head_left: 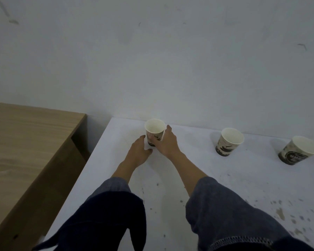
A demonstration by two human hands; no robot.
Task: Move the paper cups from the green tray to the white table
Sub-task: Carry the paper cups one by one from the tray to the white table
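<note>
Sleeves (pixel 225 214) near | right hand (pixel 166 142) grips paper cup (pixel 154 132) | left hand (pixel 139 151) open, fingertips beside cup base

Head camera looks forward and down, close over the white table (pixel 225 178).

Both forearms bare from mid-forearm down to the left hand (pixel 139 151) and right hand (pixel 166 142) — no rings, watch or gloves visible. Left sleeve (pixel 105 211) dark navy, loose, pushed up, with a flap of cloth hanging at the lower edge. Right sleeve (pixel 225 211) dark blue denim-like weave — pale overlock stitching along a seam at the frame's bottom.
</note>
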